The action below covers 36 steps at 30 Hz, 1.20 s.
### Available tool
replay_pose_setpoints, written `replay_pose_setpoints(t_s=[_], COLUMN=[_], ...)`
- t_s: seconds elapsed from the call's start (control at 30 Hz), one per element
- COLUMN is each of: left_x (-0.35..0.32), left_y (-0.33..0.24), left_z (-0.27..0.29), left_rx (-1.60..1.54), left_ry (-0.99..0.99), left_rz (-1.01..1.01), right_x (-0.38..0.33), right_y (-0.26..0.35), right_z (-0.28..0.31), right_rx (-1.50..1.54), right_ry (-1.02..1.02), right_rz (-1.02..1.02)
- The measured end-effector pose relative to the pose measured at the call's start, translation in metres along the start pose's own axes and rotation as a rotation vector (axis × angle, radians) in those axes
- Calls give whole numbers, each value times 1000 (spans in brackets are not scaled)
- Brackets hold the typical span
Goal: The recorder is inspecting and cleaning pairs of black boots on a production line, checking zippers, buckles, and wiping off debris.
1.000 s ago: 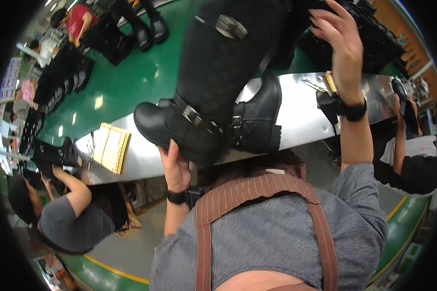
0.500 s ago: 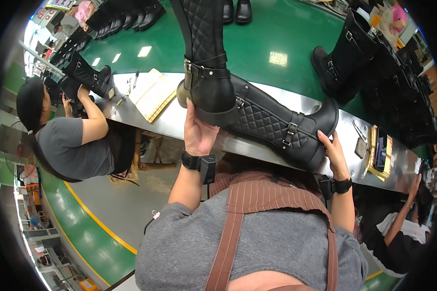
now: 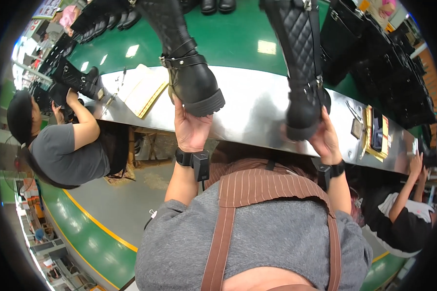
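Note:
Two tall black quilted boots with straps and silver buckles are up off the metal bench (image 3: 247, 92), one in each hand. My left hand (image 3: 193, 127) is closed around the heel end of the left boot (image 3: 193, 80), whose shaft points up and away; its ridged sole edge faces me. Around the foot end of the right boot (image 3: 301, 63) my right hand (image 3: 325, 137) is closed, and this boot is also roughly upright. Its lower part is somewhat blurred. Some of the fingers on both hands are hidden behind the boots.
A yellowish paper stack (image 3: 143, 92) lies on the bench at left. At right are a phone (image 3: 377, 133) on yellow papers and a small tool (image 3: 353, 110). Black boots (image 3: 378, 72) crowd the green surface (image 3: 238, 43) beyond. Co-workers sit left (image 3: 73, 150) and right (image 3: 398, 208).
The right boot has gone from lying along the bench to standing upright in my right hand. The left boot has turned slightly, showing more of its sole edge. My view has shifted a little.

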<state>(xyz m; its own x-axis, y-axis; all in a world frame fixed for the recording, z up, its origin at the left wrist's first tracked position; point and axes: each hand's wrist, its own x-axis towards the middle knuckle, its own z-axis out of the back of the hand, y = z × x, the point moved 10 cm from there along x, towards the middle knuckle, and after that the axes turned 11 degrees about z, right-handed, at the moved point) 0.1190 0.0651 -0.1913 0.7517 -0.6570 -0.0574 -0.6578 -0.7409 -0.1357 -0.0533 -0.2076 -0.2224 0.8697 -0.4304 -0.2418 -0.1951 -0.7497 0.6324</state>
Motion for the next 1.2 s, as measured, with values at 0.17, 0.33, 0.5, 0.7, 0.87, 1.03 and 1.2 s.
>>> replay_pose_setpoints(t_s=[0.17,0.33,0.5,0.7,0.87,1.03,1.2], left_x=[11,15,17,17,17,15,16], left_y=[64,87,86,87,86,94,97], left_z=[-3,3,3,-2,0,12,-5], left_rx=[89,166,237,259,295,242,342], left_ry=[-9,-71,-77,-74,-67,-130,15], left_rz=[188,238,223,219,202,296,328], right_x=[7,15,12,12,14,12,10], right_y=[-12,-13,-9,-8,-9,-8,-11], right_z=[-49,-41,-40,-43,-38,-51,-58], right_rx=[210,125,87,85,55,46,39], right_ry=[132,14,36,42,36,184,220], right_rz=[66,86,110,116,112,146,108])
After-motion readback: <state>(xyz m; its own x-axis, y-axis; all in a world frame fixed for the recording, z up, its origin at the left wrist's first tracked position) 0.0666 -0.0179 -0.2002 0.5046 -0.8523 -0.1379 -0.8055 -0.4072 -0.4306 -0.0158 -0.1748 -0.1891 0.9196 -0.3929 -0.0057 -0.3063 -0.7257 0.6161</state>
